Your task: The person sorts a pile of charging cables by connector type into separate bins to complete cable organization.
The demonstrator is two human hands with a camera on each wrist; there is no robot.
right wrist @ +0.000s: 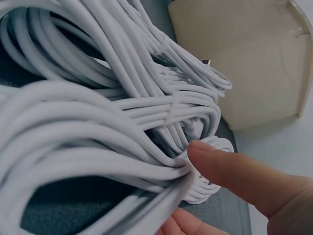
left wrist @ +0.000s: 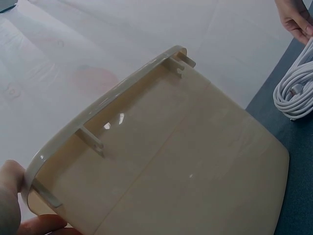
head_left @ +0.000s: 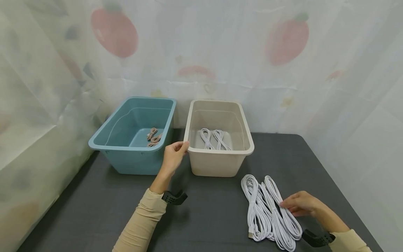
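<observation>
Dark grey desk (head_left: 214,210) is carrying a beige plastic bin (head_left: 218,164); the left hand (head_left: 174,156) is gripping its rim (near corner), while the right hand (head_left: 300,203) is pinching coiled white cables (head_left: 267,210) lying in front of that bin.

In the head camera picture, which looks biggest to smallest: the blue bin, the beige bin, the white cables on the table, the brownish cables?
1. Blue bin and beige bin: alike, unranked.
2. White cables on the table.
3. Brownish cables, farthest away.

- No readable text, labels, brands or numbers in any view.
- Beige bin (head_left: 218,154), blue bin (head_left: 132,154): plain, unmarked.
- Far curtain (head_left: 201,52): fruit print only, no lettering.
</observation>
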